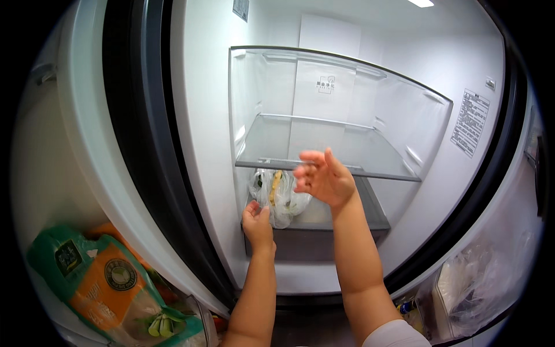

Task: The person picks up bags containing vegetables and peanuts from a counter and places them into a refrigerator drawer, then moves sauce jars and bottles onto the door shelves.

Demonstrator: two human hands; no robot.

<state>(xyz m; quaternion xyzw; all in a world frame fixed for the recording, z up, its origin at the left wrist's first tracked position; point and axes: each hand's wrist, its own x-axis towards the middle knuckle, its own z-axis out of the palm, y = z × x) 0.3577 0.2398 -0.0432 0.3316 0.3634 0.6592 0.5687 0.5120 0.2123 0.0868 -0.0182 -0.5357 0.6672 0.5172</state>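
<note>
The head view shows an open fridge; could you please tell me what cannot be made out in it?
In the head view:
Plastic bag: cloudy, crumpled film veils most of its contents.
Left hand: whether it grips the bag; the hand itself covers the contact.
Right hand: finger detail softened by blur.
Orange item: mostly hidden behind the green-and-orange package.
Sleeve: cut off by the lower edge.

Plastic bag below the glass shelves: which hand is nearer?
Left. The left hand is at the lower-left edge of the plastic bag, contact unclear; the right hand is raised higher, to its right.
</note>
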